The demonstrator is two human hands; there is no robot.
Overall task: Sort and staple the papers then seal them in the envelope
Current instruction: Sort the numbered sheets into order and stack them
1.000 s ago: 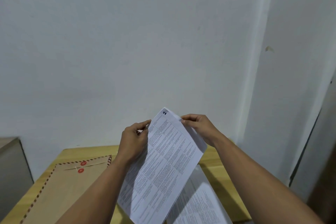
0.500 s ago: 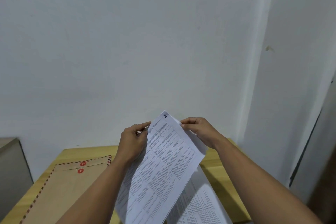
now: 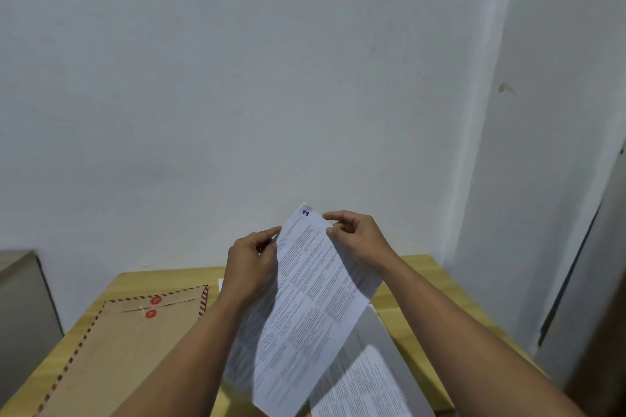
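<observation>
A printed white sheet with a handwritten number at its top corner is held up above the wooden table. My left hand pinches its upper left edge. My right hand holds the upper right edge between thumb and fingers. Another printed sheet lies flat on the table under the raised one. A brown envelope with a red-and-blue striped border and two red string buttons lies on the table to the left. No stapler is visible.
A white wall rises right behind the table, with a corner at the right. A grey cabinet stands to the left of the table. A dark door edge runs down the right side.
The raised sheet has tilted a little and my hands have dropped slightly. My right fingers have shifted along the top edge.
</observation>
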